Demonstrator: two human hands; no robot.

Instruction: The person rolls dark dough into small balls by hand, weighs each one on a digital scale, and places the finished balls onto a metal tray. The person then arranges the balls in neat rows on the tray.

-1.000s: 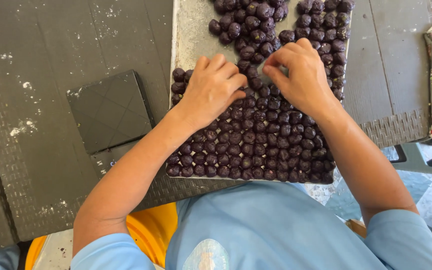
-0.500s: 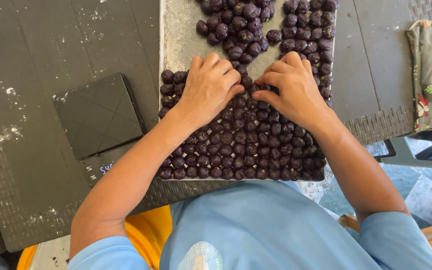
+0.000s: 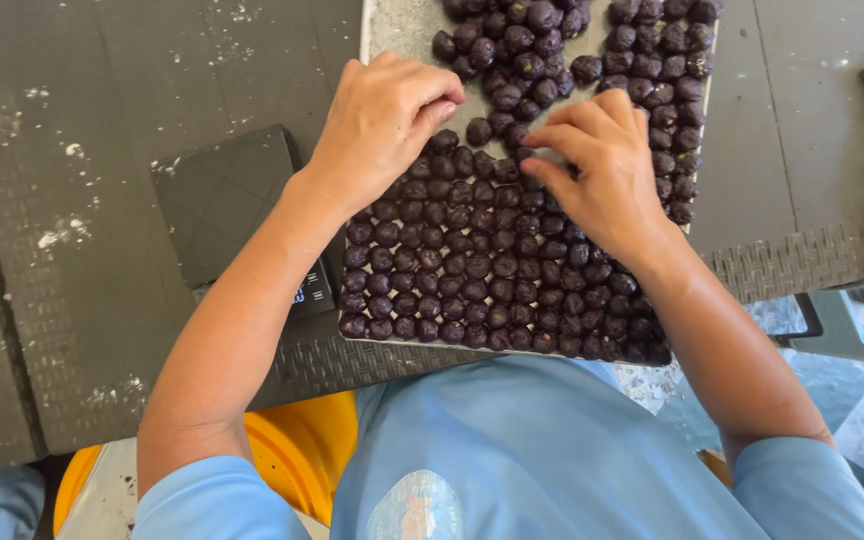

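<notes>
Mid-sorting dark balls (image 3: pixel 472 270) into rows on tray (image 3: pixel 392 30): left hand (image 3: pixel 382 125) & right hand (image 3: pixel 602 170), grips loosely curled on loose ones, pinch unclear; next prob needs far ones nudged near into line.

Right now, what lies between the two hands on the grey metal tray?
In the head view, between left hand and right hand lie loose dark purple balls on the grey metal tray.

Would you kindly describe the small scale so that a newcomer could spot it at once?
Start at the metal tray of dark purple balls on the dark table. Just off its left edge, under the left forearm, lies the scale: a flat black square, the only angular thing beside those balls.
</notes>
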